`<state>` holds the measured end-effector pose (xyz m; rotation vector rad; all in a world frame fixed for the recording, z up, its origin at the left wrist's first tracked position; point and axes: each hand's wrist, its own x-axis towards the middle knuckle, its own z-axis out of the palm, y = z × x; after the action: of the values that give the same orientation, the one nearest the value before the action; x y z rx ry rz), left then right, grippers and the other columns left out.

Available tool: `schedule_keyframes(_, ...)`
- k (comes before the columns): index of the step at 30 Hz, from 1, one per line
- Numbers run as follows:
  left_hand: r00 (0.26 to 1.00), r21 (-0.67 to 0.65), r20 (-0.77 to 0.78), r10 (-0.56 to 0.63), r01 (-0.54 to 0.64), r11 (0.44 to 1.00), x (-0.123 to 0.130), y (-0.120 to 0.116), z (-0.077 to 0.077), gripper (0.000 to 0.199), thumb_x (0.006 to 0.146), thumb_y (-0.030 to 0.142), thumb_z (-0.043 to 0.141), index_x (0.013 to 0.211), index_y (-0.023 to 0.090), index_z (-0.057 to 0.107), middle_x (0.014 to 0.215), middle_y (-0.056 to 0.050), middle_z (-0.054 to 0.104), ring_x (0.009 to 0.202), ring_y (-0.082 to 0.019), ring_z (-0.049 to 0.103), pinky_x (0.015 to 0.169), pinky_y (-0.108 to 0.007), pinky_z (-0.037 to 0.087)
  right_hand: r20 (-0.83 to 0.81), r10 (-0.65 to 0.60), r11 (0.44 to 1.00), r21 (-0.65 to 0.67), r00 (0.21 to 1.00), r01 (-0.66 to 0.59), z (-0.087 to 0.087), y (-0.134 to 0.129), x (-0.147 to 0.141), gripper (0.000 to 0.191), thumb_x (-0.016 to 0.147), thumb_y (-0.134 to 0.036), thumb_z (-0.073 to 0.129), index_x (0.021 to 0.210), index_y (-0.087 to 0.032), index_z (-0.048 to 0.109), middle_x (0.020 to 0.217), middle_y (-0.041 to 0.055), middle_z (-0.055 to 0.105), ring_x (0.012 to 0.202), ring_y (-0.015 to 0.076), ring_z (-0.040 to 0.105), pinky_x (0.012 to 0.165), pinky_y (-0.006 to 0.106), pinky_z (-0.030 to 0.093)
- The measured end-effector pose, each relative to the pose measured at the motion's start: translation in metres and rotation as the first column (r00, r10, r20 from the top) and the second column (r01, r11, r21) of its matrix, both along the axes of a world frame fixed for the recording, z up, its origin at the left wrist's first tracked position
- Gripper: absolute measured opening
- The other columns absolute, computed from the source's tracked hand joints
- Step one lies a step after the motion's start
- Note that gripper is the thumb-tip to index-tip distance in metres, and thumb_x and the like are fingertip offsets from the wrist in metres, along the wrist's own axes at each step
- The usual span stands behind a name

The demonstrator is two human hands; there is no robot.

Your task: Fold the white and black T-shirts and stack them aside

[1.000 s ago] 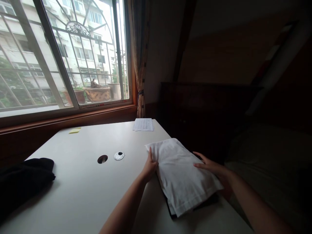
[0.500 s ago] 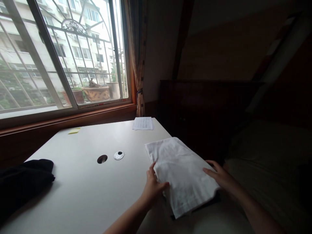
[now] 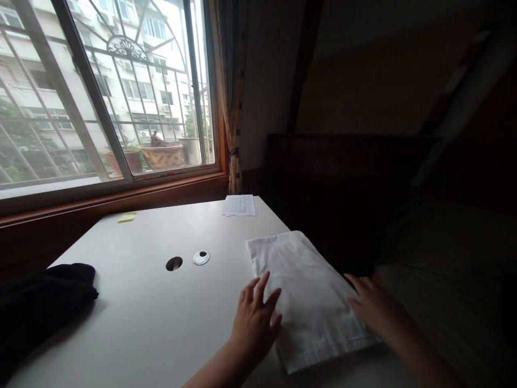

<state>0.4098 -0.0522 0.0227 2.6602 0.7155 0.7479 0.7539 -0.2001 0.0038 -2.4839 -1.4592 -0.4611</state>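
A folded white cloth (image 3: 307, 291), perhaps a garment, lies flat at the right side of the white table (image 3: 161, 318). At its left edge is my left hand (image 3: 256, 315), open with the fingers spread, the fingertips over or just beside the fabric. My right hand (image 3: 374, 304) is at the cloth's right edge, its thumb and fingers apart. The thumb rests on or close above the fabric; I cannot tell whether it presses. Dim light hides part of this hand.
Dark cloth (image 3: 48, 296) lies in a heap at the table's left. Farther back are sheets of paper (image 3: 239, 205), yellow sticky notes (image 3: 127, 217), a cable hole (image 3: 174, 264) and its round cover (image 3: 201, 258). Beyond are a window (image 3: 133, 91) and a tied curtain (image 3: 234, 124).
My left hand has let go of the cloth's left edge and spread its fingers. My right hand has loosened at the right edge. The cloth now lies flatter, and the view has shifted slightly.
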Motion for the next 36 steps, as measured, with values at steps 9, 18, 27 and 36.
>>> schedule_keyframes(9, 0.932, 0.031, -0.091, -0.35, 0.354, 0.935, -0.004, 0.003, -0.025, 0.071, 0.101, 0.054, 0.048, 0.162, 0.03, 0.021, 0.166, -0.007, 0.029, 0.154, -0.032, 0.025, 0.124, -0.057, 0.022, -0.179, 0.399, 0.893, -0.145, 0.899, -0.425, -0.002, 0.099, -0.071, 0.061, 0.103, -0.055, 0.034, 0.157, -0.028, 0.04, 0.165, 0.0057, 0.033, 0.154, 0.0275, 0.026, 0.125, 0.052, 0.018)
schedule_keyframes(18, 0.94, 0.104, -0.059, -0.335, 0.34, 0.935, -0.011, -0.001, -0.03, 0.073, 0.102, 0.054, 0.048, 0.163, 0.027, 0.018, 0.166, -0.008, 0.026, 0.153, -0.033, 0.025, 0.123, -0.056, 0.027, -0.127, 0.248, 0.952, -0.153, 0.96, -0.266, -0.006, 0.179, -0.03, 0.064, 0.103, -0.054, 0.029, 0.16, -0.023, 0.034, 0.168, 0.0064, 0.026, 0.156, 0.0267, 0.018, 0.125, 0.053, 0.011)
schedule_keyframes(27, 0.95, 0.23, -0.116, -0.289, 0.309, 0.923, -0.01, 0.002, -0.029, 0.075, 0.102, 0.061, 0.041, 0.163, 0.024, 0.019, 0.165, -0.008, 0.028, 0.152, -0.029, 0.03, 0.122, -0.048, 0.033, -0.239, -0.024, 0.991, -0.137, 0.971, -0.009, -0.011, 0.222, -0.007, 0.069, 0.103, -0.056, 0.021, 0.158, -0.019, 0.039, 0.162, 0.0182, 0.036, 0.131, 0.038, 0.056, 0.108, 0.054, 0.042)
schedule_keyframes(36, 0.993, 0.267, -0.028, -0.114, 0.118, 0.957, 0.006, -0.004, -0.06, 0.08, 0.096, 0.073, 0.039, 0.16, 0.026, 0.029, 0.16, -0.007, 0.039, 0.145, -0.029, 0.044, 0.117, -0.049, 0.042, -0.186, -0.008, 0.996, -0.086, 0.983, -0.008, -0.018, 0.237, -0.014, 0.064, 0.101, -0.044, 0.028, 0.156, -0.014, 0.043, 0.154, 0.0196, 0.047, 0.135, 0.0353, 0.053, 0.114, 0.048, 0.037)
